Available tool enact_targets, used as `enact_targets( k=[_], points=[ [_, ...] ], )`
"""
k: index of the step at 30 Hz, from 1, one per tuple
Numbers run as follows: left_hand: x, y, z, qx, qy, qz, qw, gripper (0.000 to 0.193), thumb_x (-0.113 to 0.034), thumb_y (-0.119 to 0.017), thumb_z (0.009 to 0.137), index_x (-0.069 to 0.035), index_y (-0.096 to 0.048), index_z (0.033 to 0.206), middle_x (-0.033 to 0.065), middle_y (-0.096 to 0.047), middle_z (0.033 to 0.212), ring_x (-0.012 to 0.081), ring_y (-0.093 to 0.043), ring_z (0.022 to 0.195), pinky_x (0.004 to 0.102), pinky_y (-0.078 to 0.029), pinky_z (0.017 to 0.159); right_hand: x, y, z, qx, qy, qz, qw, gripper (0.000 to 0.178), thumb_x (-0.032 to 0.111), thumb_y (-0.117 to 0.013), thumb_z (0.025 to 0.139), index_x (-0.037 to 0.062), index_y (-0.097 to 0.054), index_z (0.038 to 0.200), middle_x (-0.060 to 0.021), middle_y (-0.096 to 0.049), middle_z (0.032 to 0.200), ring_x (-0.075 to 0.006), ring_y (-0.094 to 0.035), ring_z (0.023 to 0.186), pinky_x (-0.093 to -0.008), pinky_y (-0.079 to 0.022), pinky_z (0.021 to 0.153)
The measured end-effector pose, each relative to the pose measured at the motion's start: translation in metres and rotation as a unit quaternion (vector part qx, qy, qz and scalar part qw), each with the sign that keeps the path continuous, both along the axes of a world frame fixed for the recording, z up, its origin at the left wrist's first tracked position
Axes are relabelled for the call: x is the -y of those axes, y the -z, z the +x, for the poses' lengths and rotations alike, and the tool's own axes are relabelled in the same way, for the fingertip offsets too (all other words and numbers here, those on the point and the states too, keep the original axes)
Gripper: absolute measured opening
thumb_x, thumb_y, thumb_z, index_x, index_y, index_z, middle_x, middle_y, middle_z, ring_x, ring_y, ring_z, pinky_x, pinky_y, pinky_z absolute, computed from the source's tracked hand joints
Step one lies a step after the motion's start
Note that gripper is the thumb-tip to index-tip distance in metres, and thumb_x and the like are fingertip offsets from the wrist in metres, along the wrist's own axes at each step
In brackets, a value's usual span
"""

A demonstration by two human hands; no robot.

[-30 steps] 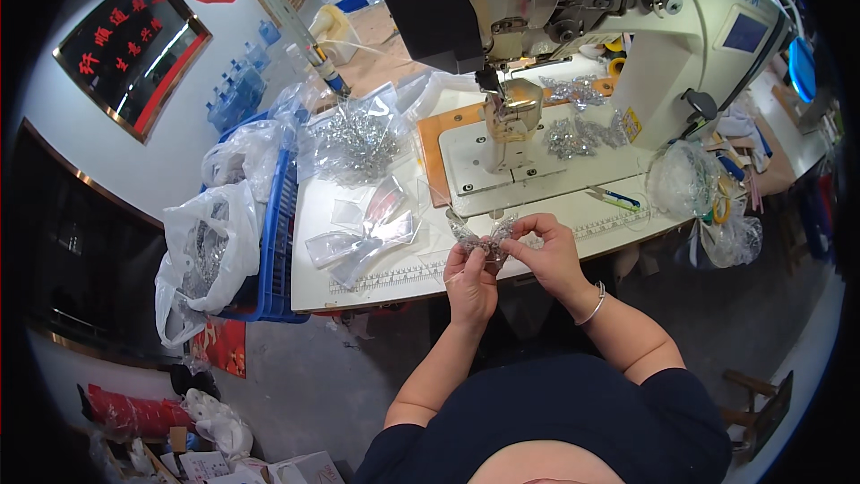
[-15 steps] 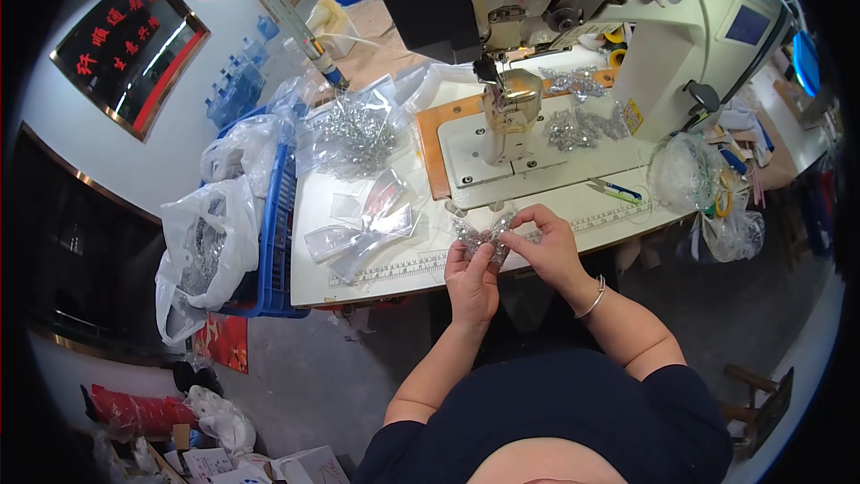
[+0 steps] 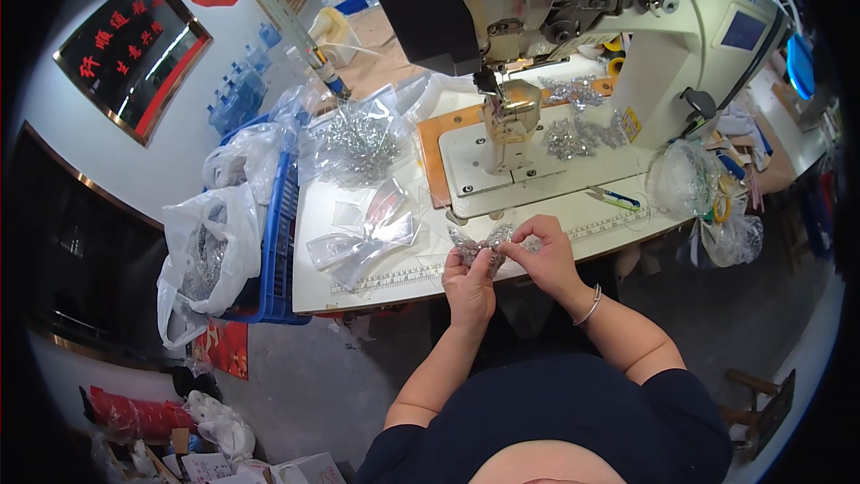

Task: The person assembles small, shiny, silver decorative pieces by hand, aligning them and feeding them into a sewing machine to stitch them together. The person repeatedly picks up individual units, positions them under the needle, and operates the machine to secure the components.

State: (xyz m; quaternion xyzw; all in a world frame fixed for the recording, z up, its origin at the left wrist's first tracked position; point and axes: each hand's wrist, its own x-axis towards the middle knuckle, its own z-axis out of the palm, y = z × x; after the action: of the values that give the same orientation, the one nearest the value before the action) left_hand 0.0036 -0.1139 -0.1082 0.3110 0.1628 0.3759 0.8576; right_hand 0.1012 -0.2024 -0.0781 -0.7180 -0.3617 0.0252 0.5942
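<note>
Just over the front edge of the sewing table, my left hand (image 3: 468,289) pinches a silver, glittery butterfly- or bow-shaped piece (image 3: 467,244) between thumb and fingers. My right hand (image 3: 545,260) has its thumb and forefinger closed together at the right side of the same piece; the fingertips hide part of it. Beyond the hands stands a white sewing machine (image 3: 515,130), its needle area over a pale metal bed. Several similar silver pieces (image 3: 573,136) lie on that bed. Clear plastic bow-shaped pieces (image 3: 387,226) rest on the tabletop to the left.
A clear bag of silver pieces (image 3: 354,139) lies at the table's back left. Thread snips (image 3: 616,198) sit right of the hands, near a ruler strip (image 3: 408,266). Beside the table's left edge, a blue basket (image 3: 279,260) holds plastic bags. A wrapped clear bundle (image 3: 683,179) is at right.
The silver piece has come slightly lower, nearer my body, and its wings look flatter. My right hand has shifted down a little along with it. Both hands keep their hold.
</note>
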Motion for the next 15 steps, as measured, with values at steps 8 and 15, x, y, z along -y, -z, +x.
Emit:
enact_targets(
  k=[8, 15],
  points=[
    [0.001, 0.002, -0.003, -0.075, -0.067, 0.177, 0.979, 0.02, 0.006, -0.06, 0.081, 0.0, -0.05, 0.097, 0.0093, -0.061, 0.092, 0.0166, -0.062, 0.083, 0.0284, -0.052, 0.077, 0.006, -0.005, -0.002, 0.103, 0.023, 0.031, 0.994, 0.021, 0.014, -0.079, 0.063, 0.0101, -0.064, 0.077, -0.0041, -0.054, 0.082, -0.0225, -0.049, 0.087, -0.0347, -0.04, 0.078],
    [-0.033, -0.042, -0.016, 0.06, -0.147, 0.761, 0.63, 0.017, 0.001, -0.065, 0.077, -0.005, -0.053, 0.087, 0.012, -0.065, 0.087, 0.0287, -0.067, 0.084, 0.0391, -0.055, 0.075, 0.022, 0.025, 0.018, -0.358, -0.138, 0.135, 0.914, 0.022, 0.016, -0.062, 0.087, 0.0008, -0.057, 0.102, -0.0059, -0.06, 0.092, -0.015, -0.056, 0.082, -0.0285, -0.046, 0.079]
  ],
)
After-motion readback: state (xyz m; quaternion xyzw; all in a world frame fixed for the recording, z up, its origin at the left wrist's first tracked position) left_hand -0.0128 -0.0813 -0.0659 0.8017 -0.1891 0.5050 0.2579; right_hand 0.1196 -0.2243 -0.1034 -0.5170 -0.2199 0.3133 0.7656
